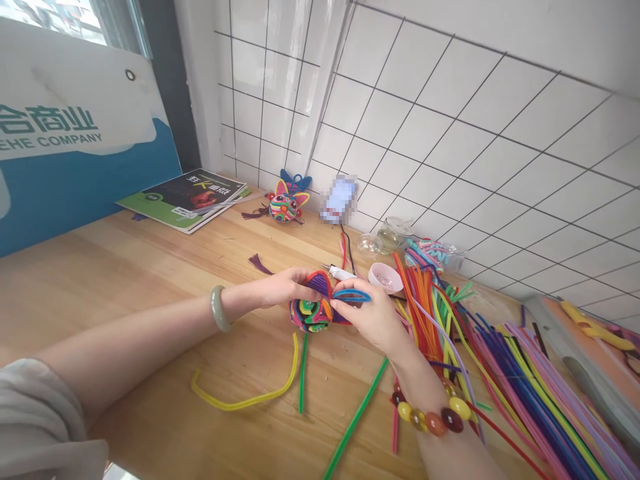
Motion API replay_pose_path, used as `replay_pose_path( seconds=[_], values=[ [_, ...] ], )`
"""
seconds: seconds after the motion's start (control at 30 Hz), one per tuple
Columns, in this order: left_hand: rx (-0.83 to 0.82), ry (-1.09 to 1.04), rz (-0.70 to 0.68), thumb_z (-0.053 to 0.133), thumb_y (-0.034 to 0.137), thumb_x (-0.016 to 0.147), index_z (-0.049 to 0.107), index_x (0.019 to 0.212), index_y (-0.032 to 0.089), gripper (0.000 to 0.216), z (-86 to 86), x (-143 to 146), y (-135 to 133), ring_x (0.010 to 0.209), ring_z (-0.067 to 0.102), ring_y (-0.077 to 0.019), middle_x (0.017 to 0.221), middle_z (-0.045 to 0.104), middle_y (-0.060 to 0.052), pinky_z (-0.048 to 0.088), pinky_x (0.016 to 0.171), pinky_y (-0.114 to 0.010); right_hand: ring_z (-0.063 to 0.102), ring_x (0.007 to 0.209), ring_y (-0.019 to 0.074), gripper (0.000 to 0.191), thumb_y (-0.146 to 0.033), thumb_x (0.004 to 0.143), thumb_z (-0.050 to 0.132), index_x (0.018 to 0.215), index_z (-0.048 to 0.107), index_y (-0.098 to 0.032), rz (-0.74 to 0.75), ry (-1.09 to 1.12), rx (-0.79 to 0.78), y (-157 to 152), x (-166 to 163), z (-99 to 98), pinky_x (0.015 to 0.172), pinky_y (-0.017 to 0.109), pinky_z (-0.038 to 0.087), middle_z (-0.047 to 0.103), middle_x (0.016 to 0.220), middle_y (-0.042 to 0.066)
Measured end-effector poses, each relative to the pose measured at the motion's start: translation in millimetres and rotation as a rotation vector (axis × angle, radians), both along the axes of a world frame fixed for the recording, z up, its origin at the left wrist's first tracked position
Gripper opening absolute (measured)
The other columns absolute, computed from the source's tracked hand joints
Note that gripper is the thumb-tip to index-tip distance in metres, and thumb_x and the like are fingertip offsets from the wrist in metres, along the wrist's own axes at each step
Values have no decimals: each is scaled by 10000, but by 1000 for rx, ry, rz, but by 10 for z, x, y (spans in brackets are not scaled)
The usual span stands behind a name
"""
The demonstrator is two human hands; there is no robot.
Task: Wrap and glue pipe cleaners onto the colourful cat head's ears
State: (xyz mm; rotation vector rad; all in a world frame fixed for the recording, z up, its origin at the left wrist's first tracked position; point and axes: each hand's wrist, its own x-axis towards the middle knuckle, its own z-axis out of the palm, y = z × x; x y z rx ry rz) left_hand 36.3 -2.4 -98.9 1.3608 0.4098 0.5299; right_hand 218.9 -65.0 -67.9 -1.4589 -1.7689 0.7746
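Note:
A round ornament (pixel 311 316), coiled from many-coloured pipe cleaners with purple, red-edged ears, sits between my hands just over the table. My left hand (pixel 286 288) is closed on its upper left side, at one ear. With thumb and fingers pinched, my right hand (pixel 367 313) holds a blue pipe-cleaner loop (pixel 353 294) against the ornament's right side. The exact contact there is partly hidden by my fingers. Below the ornament lie a bent yellow pipe cleaner (pixel 245 404) and a straight green pipe cleaner (pixel 356 419). A shorter green one (pixel 303 373) lies just under the ornament.
Bundles of pipe cleaners (pixel 530 393) cover the right side. Behind my hands are a pink bowl (pixel 385 278), a white-bodied pointed tool (pixel 341 273) and a phone (pixel 340 200). A similar finished-looking ornament (pixel 286 206) stands near magazines (pixel 187 197). A tiled wall (pixel 450 133) bounds the table.

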Motion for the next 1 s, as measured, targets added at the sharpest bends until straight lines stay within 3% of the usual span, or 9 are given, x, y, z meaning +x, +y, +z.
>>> replay_pose_path(
  seconds=[0.23, 0.4, 0.57, 0.77, 0.9, 1.0],
  values=[
    [28, 32, -24, 607, 227, 737, 616, 990, 124, 273, -14, -8, 7, 896, 608, -197, 970, 656, -73, 455, 827, -308, 618, 885, 224, 82, -265, 716, 609, 690, 619, -188, 126, -74, -49, 73, 70, 0, 798, 353, 478, 682, 829, 55],
    [52, 22, -45, 602, 233, 741, 611, 1007, 123, 288, -4, -3, -2, 860, 610, -187, 967, 655, -75, 455, 825, -309, 565, 1028, 233, 103, -292, 713, 620, 704, 635, -190, 106, -141, -16, 66, 99, 8, 897, 361, 432, 640, 1058, 80],
    [56, 49, -39, 597, 243, 740, 612, 990, 127, 276, -3, 1, -5, 824, 616, -182, 963, 658, -70, 475, 775, -296, 604, 951, 231, 116, -293, 743, 593, 715, 655, -199, 155, -194, -14, 62, 96, 22, 930, 377, 399, 694, 846, 51],
    [116, 72, -39, 568, 215, 758, 603, 969, 125, 232, 38, 0, -27, 852, 600, -168, 968, 647, -61, 454, 812, -287, 528, 1089, 235, 117, -287, 730, 602, 701, 657, -187, 118, -226, 43, 45, 73, 42, 940, 358, 389, 665, 992, 71],
    [129, 57, -29, 569, 207, 756, 597, 949, 123, 212, 36, 4, -29, 880, 593, -172, 970, 640, -63, 442, 836, -295, 583, 986, 231, 105, -288, 734, 602, 707, 658, -203, 127, -226, 20, 41, 72, 44, 949, 383, 385, 686, 836, 55],
    [116, 38, -41, 572, 221, 758, 593, 956, 123, 222, 7, 2, -17, 873, 598, -183, 932, 646, -66, 449, 825, -309, 588, 969, 235, 90, -280, 727, 611, 698, 659, -211, 129, -207, 42, 46, 66, 47, 962, 397, 372, 687, 835, 50]
  ],
)
